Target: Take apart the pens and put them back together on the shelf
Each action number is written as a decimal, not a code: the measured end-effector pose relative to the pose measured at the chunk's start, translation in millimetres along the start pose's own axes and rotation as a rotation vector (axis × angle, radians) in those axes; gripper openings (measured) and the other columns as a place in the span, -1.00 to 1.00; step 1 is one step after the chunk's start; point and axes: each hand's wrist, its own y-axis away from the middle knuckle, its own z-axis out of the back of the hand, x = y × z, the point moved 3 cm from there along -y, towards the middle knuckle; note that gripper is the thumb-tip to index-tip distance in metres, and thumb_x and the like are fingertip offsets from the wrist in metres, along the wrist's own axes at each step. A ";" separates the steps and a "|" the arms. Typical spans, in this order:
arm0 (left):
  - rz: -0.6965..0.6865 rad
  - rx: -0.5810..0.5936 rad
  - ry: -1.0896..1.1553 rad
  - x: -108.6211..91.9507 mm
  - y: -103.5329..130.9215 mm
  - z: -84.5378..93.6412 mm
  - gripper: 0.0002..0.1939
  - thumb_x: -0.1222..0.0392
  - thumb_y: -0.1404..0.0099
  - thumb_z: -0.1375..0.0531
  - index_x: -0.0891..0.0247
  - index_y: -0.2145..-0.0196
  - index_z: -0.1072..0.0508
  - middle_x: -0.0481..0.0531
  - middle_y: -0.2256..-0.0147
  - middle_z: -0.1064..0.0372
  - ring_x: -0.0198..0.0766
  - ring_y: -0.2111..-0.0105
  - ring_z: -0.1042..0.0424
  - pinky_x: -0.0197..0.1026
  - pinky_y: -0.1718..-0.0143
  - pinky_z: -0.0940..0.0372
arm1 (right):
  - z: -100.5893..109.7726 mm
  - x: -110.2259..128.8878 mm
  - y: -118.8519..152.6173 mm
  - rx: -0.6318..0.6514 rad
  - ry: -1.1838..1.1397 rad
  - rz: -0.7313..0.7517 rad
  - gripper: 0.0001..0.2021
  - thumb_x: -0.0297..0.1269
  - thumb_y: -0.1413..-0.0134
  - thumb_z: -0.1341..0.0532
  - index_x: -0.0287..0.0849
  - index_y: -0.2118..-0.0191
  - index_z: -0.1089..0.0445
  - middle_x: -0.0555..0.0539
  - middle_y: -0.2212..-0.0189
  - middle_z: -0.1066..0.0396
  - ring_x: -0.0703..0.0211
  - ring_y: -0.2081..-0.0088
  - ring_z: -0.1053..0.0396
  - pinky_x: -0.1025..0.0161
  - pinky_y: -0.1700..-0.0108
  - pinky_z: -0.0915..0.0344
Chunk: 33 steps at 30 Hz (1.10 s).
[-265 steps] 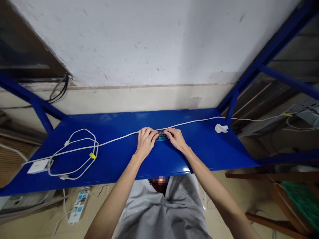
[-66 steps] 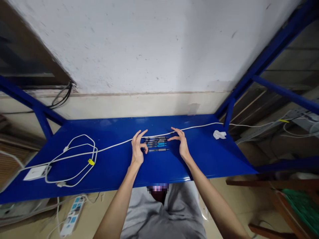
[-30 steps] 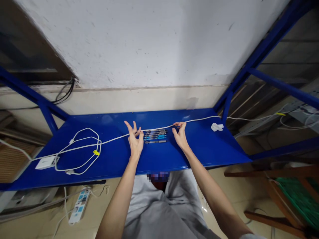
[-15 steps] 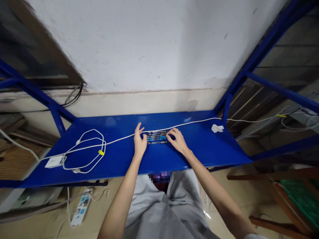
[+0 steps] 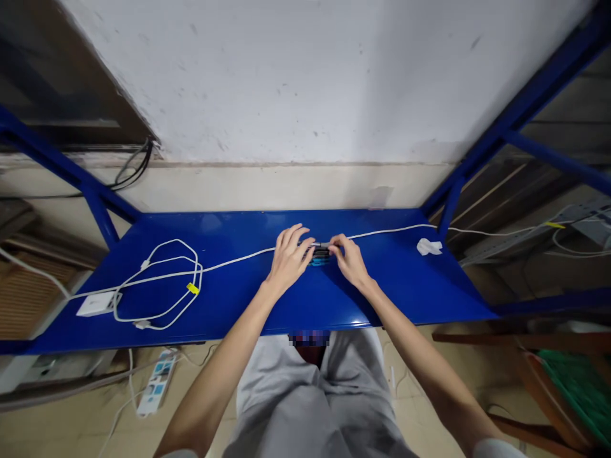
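Note:
Several dark and blue pens (image 5: 319, 259) lie side by side in a row on the blue table (image 5: 248, 296). Along the far side of the row is a pen with a lighter, shiny barrel (image 5: 321, 244). My left hand (image 5: 285, 262) has its fingers curved over the left ends of the row, thumb and forefinger around that pen's left end. At the opposite end, my right hand (image 5: 351, 261) pinches the same pen between thumb and forefinger. My fingers hide both ends of the row.
A white cable (image 5: 238, 259) runs across the table behind the pens. To the left are a coiled white cable (image 5: 165, 318) and a white adapter (image 5: 98, 304). Crumpled white tissue (image 5: 428, 247) lies at right. On the floor is a power strip (image 5: 157, 385).
My left hand has turned from spread fingers at the left ends to curving over the pens. My right hand has shifted to the far pen. The view has moved slightly.

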 end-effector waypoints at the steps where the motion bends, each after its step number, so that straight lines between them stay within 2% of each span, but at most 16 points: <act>1: -0.033 0.031 -0.014 5.2 -10.0 -4.1 -0.73 0.20 -0.48 -0.08 0.21 -0.04 -0.49 0.20 -0.10 -0.40 0.03 -0.25 -0.24 0.15 -0.25 -0.15 | -1.5 -4.1 -11.9 -0.002 -0.076 -0.022 -0.75 -0.08 -0.45 -0.04 -0.09 0.21 -0.32 0.02 0.44 -0.39 0.12 0.38 -0.33 0.19 0.22 -0.21; 4: -0.016 0.087 -0.094 29.1 -32.0 -16.9 -0.70 0.16 -0.53 0.00 0.23 -0.03 -0.48 0.18 0.14 -0.47 0.00 -0.01 -0.38 0.06 -0.04 -0.27 | -8.1 -19.1 -42.5 -0.034 -0.180 -0.060 -0.64 0.02 -0.44 -0.01 -0.10 0.29 -0.31 0.07 0.54 -0.26 0.19 0.49 -0.21 0.24 0.35 -0.16; 6: -0.013 0.128 -0.133 43.5 -36.7 -24.6 -0.69 0.13 -0.54 0.01 0.23 0.05 -0.50 0.18 0.22 -0.47 0.00 0.09 -0.38 0.03 0.06 -0.26 | -15.2 -27.6 -53.0 0.007 -0.190 -0.064 -0.58 0.08 -0.41 -0.01 -0.11 0.34 -0.32 0.08 0.57 -0.22 0.21 0.52 -0.17 0.25 0.40 -0.13; 8: -0.012 0.152 -0.157 53.4 -34.6 -31.0 -0.68 0.14 -0.54 0.02 0.23 0.14 -0.51 0.17 0.26 -0.46 -0.02 0.16 -0.38 0.00 0.11 -0.24 | -21.6 -32.9 -54.3 0.009 -0.149 -0.045 -0.56 0.09 -0.41 -0.01 -0.13 0.34 -0.36 0.05 0.56 -0.26 0.20 0.51 -0.20 0.24 0.39 -0.15; 10: -0.014 0.167 -0.176 58.2 -29.0 -36.4 -0.69 0.18 -0.53 0.03 0.23 0.21 -0.50 0.16 0.30 -0.45 -0.04 0.21 -0.38 -0.04 0.17 -0.21 | -26.2 -35.0 -49.2 -0.057 -0.091 -0.002 -0.58 0.04 -0.42 -0.01 -0.13 0.30 -0.40 -0.01 0.48 -0.38 0.16 0.44 -0.30 0.22 0.31 -0.23; 13: -0.018 0.177 -0.198 59.2 -20.6 -41.4 -0.71 0.28 -0.48 0.02 0.22 0.27 -0.49 0.14 0.34 -0.46 -0.06 0.26 -0.38 -0.06 0.23 -0.17 | -31.4 -33.7 -38.2 -0.145 -0.056 0.089 -0.67 -0.06 -0.44 -0.02 -0.11 0.23 -0.41 -0.11 0.31 -0.47 0.06 0.27 -0.40 0.15 0.15 -0.30; 17: 0.011 0.174 -0.221 58.4 -13.1 -41.5 -0.74 0.33 -0.41 -0.02 0.22 0.32 -0.48 0.13 0.38 -0.46 -0.07 0.30 -0.40 -0.07 0.26 -0.15 | -34.3 -30.0 -32.4 -0.115 -0.032 0.150 -0.78 -0.14 -0.41 -0.07 -0.09 0.18 -0.39 -0.14 0.23 -0.44 0.00 0.15 -0.37 0.10 0.06 -0.32; 20: 0.036 0.172 -0.226 56.2 -8.9 -41.1 -0.77 0.36 -0.36 -0.04 0.22 0.33 -0.49 0.11 0.41 -0.46 -0.09 0.34 -0.40 -0.09 0.29 -0.14 | -35.2 -27.6 -32.7 -0.020 0.009 0.138 -0.76 -0.07 -0.39 -0.13 -0.09 0.08 -0.40 -0.12 0.22 -0.46 0.01 0.15 -0.36 0.07 0.02 -0.30; 23: 0.041 0.173 -0.201 52.1 -6.9 -42.8 -0.78 0.37 -0.33 -0.05 0.22 0.34 -0.49 0.11 0.42 -0.47 -0.11 0.36 -0.41 -0.11 0.31 -0.14 | -36.3 -26.4 -31.6 0.031 0.078 0.134 -0.66 -0.06 -0.47 0.00 -0.09 0.17 -0.44 -0.10 0.27 -0.50 0.02 0.20 -0.35 0.06 0.03 -0.26; 26: 0.045 0.172 -0.175 49.5 -7.8 -44.3 -0.77 0.36 -0.34 -0.05 0.22 0.35 -0.49 0.12 0.43 -0.47 -0.10 0.38 -0.43 -0.11 0.32 -0.15 | -36.0 -25.3 -30.0 -0.006 0.089 0.167 -0.64 -0.06 -0.47 0.00 -0.09 0.22 -0.45 -0.12 0.27 -0.50 0.00 0.21 -0.34 0.05 0.05 -0.26; 30: 0.053 0.165 -0.189 51.8 -9.7 -43.3 -0.76 0.36 -0.35 -0.03 0.22 0.35 -0.48 0.12 0.42 -0.49 -0.10 0.38 -0.46 -0.12 0.32 -0.17 | -34.3 -23.1 -30.6 -0.064 0.055 0.208 -0.75 -0.08 -0.43 -0.09 -0.10 0.12 -0.43 -0.13 0.23 -0.47 0.00 0.15 -0.34 0.05 0.03 -0.29; 33: 0.065 0.159 -0.185 53.8 -9.3 -40.6 -0.75 0.34 -0.37 -0.02 0.21 0.31 -0.48 0.12 0.38 -0.53 -0.11 0.37 -0.49 -0.14 0.30 -0.20 | -33.3 -22.2 -32.0 -0.082 0.050 0.171 -0.73 -0.05 -0.38 -0.15 -0.08 -0.01 -0.40 -0.13 0.17 -0.46 -0.01 0.12 -0.36 0.02 -0.02 -0.30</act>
